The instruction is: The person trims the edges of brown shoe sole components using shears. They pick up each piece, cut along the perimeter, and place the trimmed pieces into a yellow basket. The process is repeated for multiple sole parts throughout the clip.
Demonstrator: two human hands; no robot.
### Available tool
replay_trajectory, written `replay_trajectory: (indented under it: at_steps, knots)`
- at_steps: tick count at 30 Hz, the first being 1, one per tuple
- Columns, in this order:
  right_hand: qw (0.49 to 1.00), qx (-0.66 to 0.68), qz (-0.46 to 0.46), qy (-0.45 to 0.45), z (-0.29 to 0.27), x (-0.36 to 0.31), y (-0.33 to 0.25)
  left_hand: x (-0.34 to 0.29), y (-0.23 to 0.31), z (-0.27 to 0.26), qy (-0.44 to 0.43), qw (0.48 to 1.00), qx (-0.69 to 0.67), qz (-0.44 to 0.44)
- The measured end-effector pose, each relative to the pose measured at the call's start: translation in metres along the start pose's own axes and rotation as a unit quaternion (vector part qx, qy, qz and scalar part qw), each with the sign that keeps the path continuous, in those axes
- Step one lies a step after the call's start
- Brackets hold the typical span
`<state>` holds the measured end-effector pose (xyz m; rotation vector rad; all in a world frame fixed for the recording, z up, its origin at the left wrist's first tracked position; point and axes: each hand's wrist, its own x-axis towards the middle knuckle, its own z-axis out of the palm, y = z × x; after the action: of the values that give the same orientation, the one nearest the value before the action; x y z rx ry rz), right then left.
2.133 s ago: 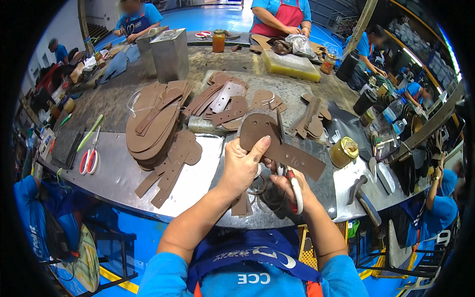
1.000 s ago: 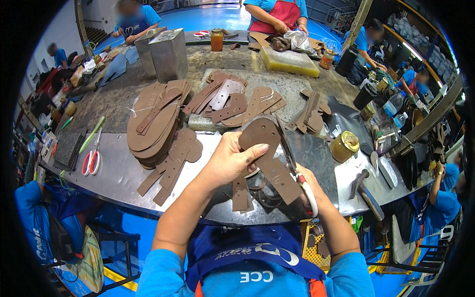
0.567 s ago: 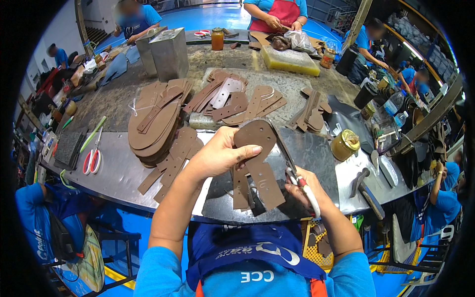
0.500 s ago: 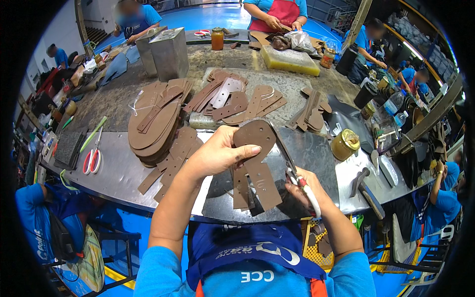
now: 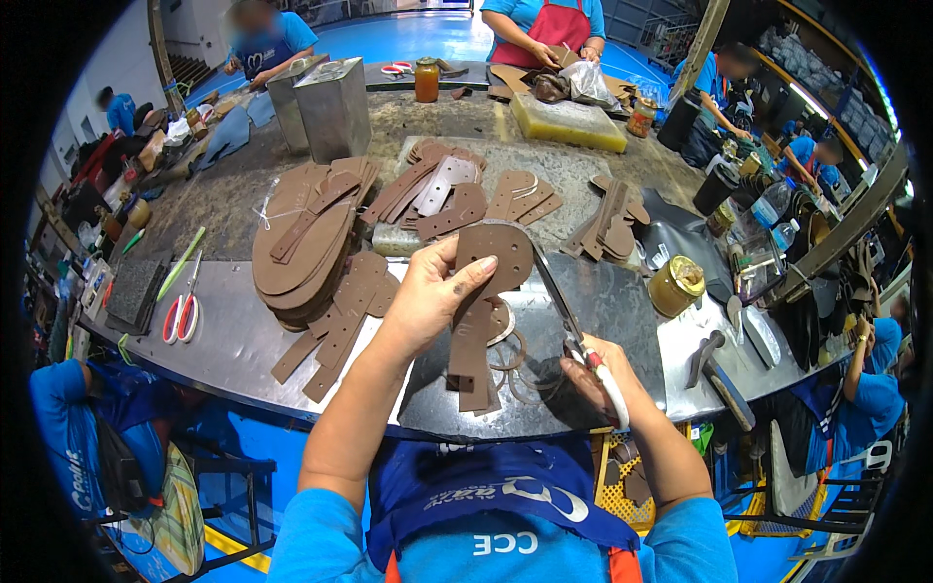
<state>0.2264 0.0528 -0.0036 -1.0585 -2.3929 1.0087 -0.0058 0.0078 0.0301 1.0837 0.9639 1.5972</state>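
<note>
My left hand (image 5: pixel 428 299) pinches a brown leather piece (image 5: pixel 492 255) with a rounded, punched end, thumb on top. Its strip-like tail hangs toward me, over other brown pieces (image 5: pixel 474 394) on a dark sheet. In my right hand (image 5: pixel 601 374) is a pair of scissors (image 5: pixel 563 309) with red and white handles. The long blades point up and away, along the right side of the rounded end; whether they touch the edge is hard to tell. Thin curled trimmings (image 5: pixel 521 356) lie beneath, between my hands.
Stacked brown soles (image 5: pixel 303 228) and punched straps (image 5: pixel 355 296) lie left, bundled straps (image 5: pixel 432 199) beyond. Another pair of scissors (image 5: pixel 182 316) rests far left. A glue jar (image 5: pixel 677 287) and a hammer (image 5: pixel 724 374) stand and lie right. Metal cans (image 5: pixel 335 112) stand behind; co-workers surround the table.
The leather piece has turned in my left hand, its tail swinging from lower right to lower left. Curled trimmings now show beneath it. The right hand with the scissors stays nearly in place.
</note>
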Motion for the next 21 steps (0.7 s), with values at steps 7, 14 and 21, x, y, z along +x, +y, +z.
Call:
replay_trajectory:
  at_steps: [7,14,21]
  knots:
    - [0.996,0.077,-0.037,0.001,0.0,0.005,-0.004,-0.015,-0.017,0.03,0.033,0.999,-0.026,0.01]
    - [0.991,0.093,-0.092,0.011,0.003,0.006,0.0,-0.019,-0.018,0.031,0.009,1.0,0.013,0.017]
    - [0.996,0.072,-0.049,-0.032,-0.004,0.0,0.0,-0.015,-0.004,0.022,-0.025,0.997,0.077,-0.014]
